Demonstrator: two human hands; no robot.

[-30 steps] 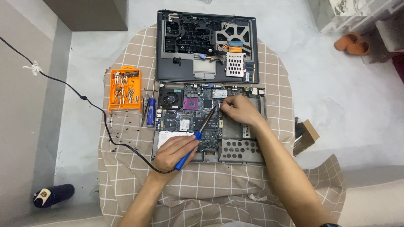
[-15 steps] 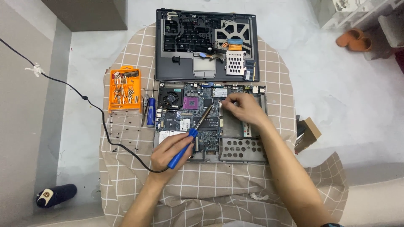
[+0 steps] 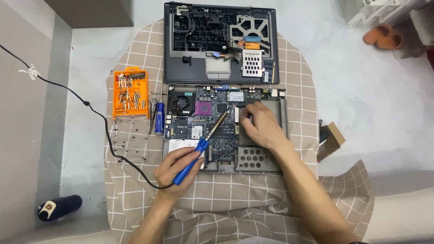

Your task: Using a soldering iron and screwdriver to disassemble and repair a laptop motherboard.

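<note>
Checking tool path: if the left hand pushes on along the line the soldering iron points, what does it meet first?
Likely the motherboard: the left hand aims the soldering iron up-right, tip at the board's middle, right hand just beyond. Tip height above the board is unclear.

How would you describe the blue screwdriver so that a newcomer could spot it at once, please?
Find the round table under its checked cloth. Left of the opened laptop base, beside the orange bit case, lies the blue screwdriver. Unlike the blue-handled soldering iron nearby, no hand holds it.

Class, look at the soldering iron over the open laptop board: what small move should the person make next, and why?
Probably lower the tip slightly. The left hand holds the blue-handled soldering iron slanted over the motherboard, its tip near the right hand, which rests on the board's right side.
</note>
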